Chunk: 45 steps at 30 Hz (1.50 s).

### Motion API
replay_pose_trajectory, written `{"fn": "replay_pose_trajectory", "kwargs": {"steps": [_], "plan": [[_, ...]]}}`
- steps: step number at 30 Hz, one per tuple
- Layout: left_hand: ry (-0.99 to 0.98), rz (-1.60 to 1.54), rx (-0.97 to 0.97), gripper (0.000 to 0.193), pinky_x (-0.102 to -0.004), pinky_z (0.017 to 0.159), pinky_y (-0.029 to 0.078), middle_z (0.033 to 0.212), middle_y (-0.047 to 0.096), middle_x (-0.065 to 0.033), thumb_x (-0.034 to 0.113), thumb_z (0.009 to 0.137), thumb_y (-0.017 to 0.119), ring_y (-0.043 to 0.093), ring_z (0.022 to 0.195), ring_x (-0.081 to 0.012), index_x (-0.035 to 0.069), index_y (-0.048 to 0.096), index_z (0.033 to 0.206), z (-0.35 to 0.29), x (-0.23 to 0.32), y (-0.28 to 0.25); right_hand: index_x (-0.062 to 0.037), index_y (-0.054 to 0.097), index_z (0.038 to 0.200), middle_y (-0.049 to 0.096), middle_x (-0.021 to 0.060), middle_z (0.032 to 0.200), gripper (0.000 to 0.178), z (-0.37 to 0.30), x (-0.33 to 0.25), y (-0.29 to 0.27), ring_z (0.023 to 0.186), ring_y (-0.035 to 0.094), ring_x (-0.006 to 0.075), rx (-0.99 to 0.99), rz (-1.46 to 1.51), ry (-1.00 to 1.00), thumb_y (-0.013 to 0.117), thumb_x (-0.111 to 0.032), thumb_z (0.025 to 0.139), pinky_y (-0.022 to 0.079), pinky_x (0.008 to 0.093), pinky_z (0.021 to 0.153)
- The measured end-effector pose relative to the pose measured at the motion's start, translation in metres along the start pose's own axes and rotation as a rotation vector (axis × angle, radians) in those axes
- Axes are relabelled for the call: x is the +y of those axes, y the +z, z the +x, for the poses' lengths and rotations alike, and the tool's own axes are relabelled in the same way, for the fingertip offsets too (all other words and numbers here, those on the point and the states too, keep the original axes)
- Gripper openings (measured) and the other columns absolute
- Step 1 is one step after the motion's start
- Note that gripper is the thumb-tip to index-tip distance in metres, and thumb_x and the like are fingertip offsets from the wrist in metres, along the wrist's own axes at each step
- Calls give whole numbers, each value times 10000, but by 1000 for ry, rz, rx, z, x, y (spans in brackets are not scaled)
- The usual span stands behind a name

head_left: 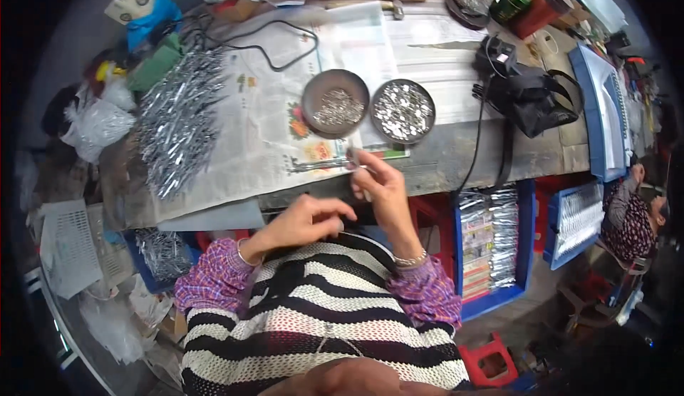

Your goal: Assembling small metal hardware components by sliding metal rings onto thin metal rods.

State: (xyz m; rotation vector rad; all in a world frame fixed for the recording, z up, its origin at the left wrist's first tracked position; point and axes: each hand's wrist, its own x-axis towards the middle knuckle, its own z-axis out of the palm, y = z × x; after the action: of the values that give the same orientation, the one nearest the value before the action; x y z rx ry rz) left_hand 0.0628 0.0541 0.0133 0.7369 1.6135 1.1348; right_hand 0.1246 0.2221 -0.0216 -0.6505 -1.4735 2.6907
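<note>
My right hand (385, 195) is at the table's near edge, thumb and fingertips pinched together. A small dark bit shows at the fingertips, too blurred to name. To its left, my left hand (303, 223) holds nothing, its fingers apart and reaching toward the right hand. Just beyond them, a few thin metal rods (313, 164) lie on the newspaper (249, 132). Farther back stand two round dark dishes: the left dish (313, 88) has small metal pieces in it, the right dish (375, 119) shiny silver discs. A large heap of slim silver metal parts (178, 121) covers the paper's left side.
A black cable (293, 24) loops behind the dishes. At the right are a black bag (531, 104) and a blue tray (597, 121). A blue crate (526, 253) of bundled metal parts sits below the table edge. Another person (630, 218) sits at far right.
</note>
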Motion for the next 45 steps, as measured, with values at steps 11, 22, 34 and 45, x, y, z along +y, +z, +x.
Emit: {"fn": "replay_pose_trajectory", "kwargs": {"steps": [11,22,34,45], "plan": [[332,776,668,220,-362,774,441,869,583,-99,62,743,590,552,877,-277,53,624,961,76,-5,-98,41,572,1118,650,89,874,296,-13,25,-12,679,572,86,26,88,61,598,-87,853,462,200,591],[359,955,725,64,-360,701,453,788,551,-89,83,759,594,546,788,-265,44,607,809,93,-7,-86,32,556,1154,637,71,860,299,-11,28,-10,633,522,64,-14,105,90,534,-131,904,432,188,567],[454,520,771,98,-357,640,476,730,616,-119,114,733,624,604,690,-287,28,607,777,79,3,-83,41,580,1111,630,79,805,269,-18,26,-12,586,502,84,47,19,10,525,-112,897,387,189,509],[196,-219,428,79,-182,588,444,723,593,21,50,816,611,542,660,-34,-19,631,848,33,-7,-46,9,565,1140,639,60,861,287,-8,29,10,655,541,68,33,33,17,569,-96,874,447,194,589]]}}
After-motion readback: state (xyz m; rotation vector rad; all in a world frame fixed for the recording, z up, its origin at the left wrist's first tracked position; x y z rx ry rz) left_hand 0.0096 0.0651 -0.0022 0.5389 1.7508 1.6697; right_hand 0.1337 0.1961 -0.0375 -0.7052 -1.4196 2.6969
